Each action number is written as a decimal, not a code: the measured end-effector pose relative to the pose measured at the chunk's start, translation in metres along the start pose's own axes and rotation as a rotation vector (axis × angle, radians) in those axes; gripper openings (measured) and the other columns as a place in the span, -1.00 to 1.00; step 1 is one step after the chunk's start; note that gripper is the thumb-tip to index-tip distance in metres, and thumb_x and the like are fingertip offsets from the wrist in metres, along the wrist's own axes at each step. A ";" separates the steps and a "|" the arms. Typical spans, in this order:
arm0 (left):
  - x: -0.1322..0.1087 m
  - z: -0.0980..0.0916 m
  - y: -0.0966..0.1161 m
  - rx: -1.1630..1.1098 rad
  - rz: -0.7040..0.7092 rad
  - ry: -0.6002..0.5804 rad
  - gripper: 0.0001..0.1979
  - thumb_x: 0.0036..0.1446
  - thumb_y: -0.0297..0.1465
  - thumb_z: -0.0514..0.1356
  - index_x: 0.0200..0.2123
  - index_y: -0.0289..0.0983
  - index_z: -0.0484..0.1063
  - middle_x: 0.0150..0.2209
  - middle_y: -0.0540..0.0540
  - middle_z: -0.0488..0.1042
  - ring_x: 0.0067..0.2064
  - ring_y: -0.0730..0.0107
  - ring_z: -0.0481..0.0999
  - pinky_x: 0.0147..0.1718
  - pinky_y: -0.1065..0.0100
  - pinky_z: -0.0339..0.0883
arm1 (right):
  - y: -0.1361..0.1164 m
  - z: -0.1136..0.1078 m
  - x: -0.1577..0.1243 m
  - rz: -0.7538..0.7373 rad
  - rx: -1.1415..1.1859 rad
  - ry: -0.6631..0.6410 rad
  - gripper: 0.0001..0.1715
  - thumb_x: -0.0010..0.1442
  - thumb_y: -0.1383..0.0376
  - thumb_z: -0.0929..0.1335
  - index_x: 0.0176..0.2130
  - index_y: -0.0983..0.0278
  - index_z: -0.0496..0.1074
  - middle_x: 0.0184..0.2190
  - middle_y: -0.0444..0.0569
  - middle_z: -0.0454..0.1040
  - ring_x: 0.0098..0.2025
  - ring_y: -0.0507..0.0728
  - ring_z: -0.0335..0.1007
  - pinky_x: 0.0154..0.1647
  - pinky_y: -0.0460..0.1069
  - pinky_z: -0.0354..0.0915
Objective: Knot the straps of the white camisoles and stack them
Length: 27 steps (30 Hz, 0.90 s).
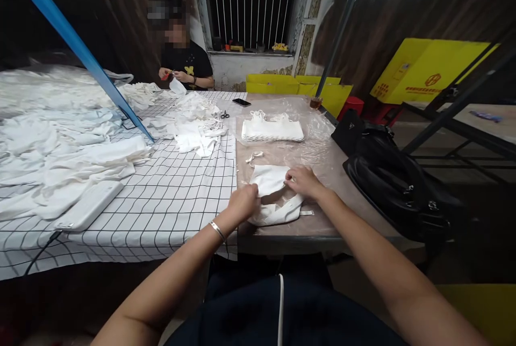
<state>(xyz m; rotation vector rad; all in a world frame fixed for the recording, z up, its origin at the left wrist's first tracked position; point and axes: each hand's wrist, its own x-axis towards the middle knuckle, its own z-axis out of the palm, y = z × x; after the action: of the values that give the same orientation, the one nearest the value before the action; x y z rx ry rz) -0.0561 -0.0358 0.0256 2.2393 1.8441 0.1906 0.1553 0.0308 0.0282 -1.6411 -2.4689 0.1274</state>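
Observation:
A white cloth piece with straps point(271, 177) lies partly on the brown tabletop in front of me, its near part looped in a curved band. My left hand point(244, 202) is closed on its left edge, with a silver bangle on the wrist. On the right edge, my right hand point(303, 181) pinches the fabric between thumb and fingers. Just beyond, a neat stack of folded white cloth pieces point(272, 130) rests on clear plastic, with thin ties along its far side. What the piece is exactly, I cannot make out.
Heaps of white cloth point(68, 136) cover the left side of the checked tablecloth point(185, 185). A white power-bank-like box point(91, 206), scissors point(224, 114), a phone point(241, 102) and a glass point(315, 102) lie around. A black bag point(395, 179) sits right. A co-worker point(187, 66) handles cloth opposite.

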 end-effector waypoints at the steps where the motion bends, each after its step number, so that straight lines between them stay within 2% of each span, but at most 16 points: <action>1: 0.007 -0.010 -0.003 -0.035 -0.019 0.043 -0.85 0.19 -0.40 0.08 -0.20 -0.24 0.40 -0.22 -0.15 0.54 -0.21 0.20 0.54 -0.35 0.34 0.27 | 0.002 -0.010 0.003 0.004 0.013 0.102 -0.92 0.16 0.31 0.38 -0.37 0.24 0.49 -0.24 0.01 0.55 -0.12 0.22 0.36 -0.06 0.07 0.12; 3: 0.022 -0.034 -0.008 -0.095 -0.060 0.159 -0.81 0.16 -0.42 0.07 -0.16 -0.21 0.38 -0.23 -0.11 0.55 -0.24 0.23 0.53 -0.37 0.34 0.27 | 0.003 -0.036 0.010 0.008 0.045 0.301 -0.90 0.17 0.29 0.37 -0.39 0.25 0.46 -0.28 0.00 0.55 -0.17 0.21 0.36 -0.11 0.05 0.14; 6: 0.044 -0.066 -0.012 -0.075 -0.080 0.257 -0.78 0.09 -0.45 0.10 -0.16 -0.21 0.40 -0.25 -0.11 0.54 -0.21 0.18 0.52 -0.35 0.32 0.29 | -0.001 -0.090 0.023 -0.027 -0.010 0.460 -0.87 0.17 0.26 0.34 -0.39 0.26 0.43 -0.40 0.00 0.52 -0.30 0.18 0.36 -0.22 0.01 0.14; 10: 0.069 -0.092 -0.022 0.025 -0.063 0.275 -0.81 0.02 -0.50 0.12 -0.28 -0.25 0.48 -0.18 -0.18 0.53 -0.15 0.14 0.51 -0.30 0.31 0.31 | -0.010 -0.157 0.030 -0.034 -0.286 0.553 -0.85 0.18 0.26 0.31 -0.33 0.29 0.43 -0.41 0.05 0.51 -0.35 0.20 0.37 -0.25 0.02 0.10; 13: 0.084 -0.116 -0.036 -0.020 -0.108 0.277 -0.79 -0.01 -0.53 0.15 -0.29 -0.25 0.50 -0.27 -0.15 0.53 -0.21 0.18 0.51 -0.35 0.33 0.30 | -0.010 -0.189 0.027 0.073 -0.408 0.524 -0.87 0.14 0.29 0.31 -0.34 0.28 0.45 -0.42 0.05 0.51 -0.36 0.20 0.39 -0.30 0.01 0.11; 15: 0.091 -0.136 -0.046 -0.117 -0.137 0.274 -0.84 -0.05 -0.53 0.19 -0.33 -0.27 0.49 -0.37 -0.11 0.51 -0.30 0.23 0.50 -0.39 0.35 0.29 | -0.003 -0.201 0.024 0.151 -0.416 0.485 -0.91 0.07 0.29 0.35 -0.38 0.26 0.45 -0.45 0.01 0.51 -0.37 0.19 0.40 -0.35 0.00 0.12; 17: 0.095 -0.158 -0.055 -0.322 -0.143 0.229 -0.92 -0.05 -0.51 0.25 -0.40 -0.29 0.48 -0.48 -0.07 0.45 -0.41 0.34 0.45 -0.44 0.38 0.28 | 0.008 -0.209 0.023 0.202 -0.361 0.440 -0.94 0.00 0.29 0.39 -0.44 0.25 0.45 -0.50 -0.04 0.49 -0.39 0.16 0.39 -0.39 -0.02 0.14; 19: 0.097 -0.179 -0.063 -0.535 -0.138 0.139 -0.93 -0.07 -0.48 0.30 -0.47 -0.31 0.46 -0.57 -0.03 0.38 -0.52 0.44 0.37 -0.50 0.41 0.25 | 0.023 -0.213 0.024 0.235 -0.215 0.367 -0.89 -0.05 0.27 0.43 -0.52 0.25 0.44 -0.57 -0.08 0.45 -0.45 0.12 0.37 -0.44 -0.04 0.16; 21: 0.099 -0.199 -0.068 -0.688 -0.072 0.064 -0.89 -0.09 -0.46 0.35 -0.49 -0.32 0.47 -0.59 -0.02 0.36 -0.55 0.50 0.32 -0.51 0.42 0.24 | 0.038 -0.215 0.026 0.250 0.044 0.276 -0.81 -0.07 0.24 0.46 -0.58 0.26 0.41 -0.63 -0.10 0.42 -0.53 0.07 0.32 -0.49 -0.06 0.18; 24: 0.103 -0.224 -0.072 -0.746 0.012 0.060 -0.83 -0.11 -0.40 0.41 -0.44 -0.34 0.51 -0.57 -0.03 0.38 -0.51 0.49 0.33 -0.45 0.38 0.29 | 0.057 -0.213 0.029 0.256 0.417 0.227 -0.72 -0.09 0.21 0.50 -0.61 0.27 0.39 -0.68 -0.07 0.39 -0.60 0.03 0.26 -0.58 -0.08 0.18; 27: 0.110 -0.235 -0.071 -0.683 -0.006 0.125 -0.82 -0.09 -0.37 0.41 -0.46 -0.35 0.53 -0.62 -0.03 0.34 -0.52 0.48 0.30 -0.47 0.36 0.28 | 0.067 -0.209 0.031 0.263 0.586 0.241 -0.69 -0.15 0.21 0.54 -0.62 0.27 0.38 -0.68 -0.06 0.39 -0.61 0.02 0.24 -0.63 -0.09 0.16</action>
<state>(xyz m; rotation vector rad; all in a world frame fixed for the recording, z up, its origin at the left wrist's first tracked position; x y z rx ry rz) -0.1596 0.1070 0.2280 1.7662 1.5184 0.8348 0.2439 0.0804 0.2249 -1.5824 -1.7945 0.5862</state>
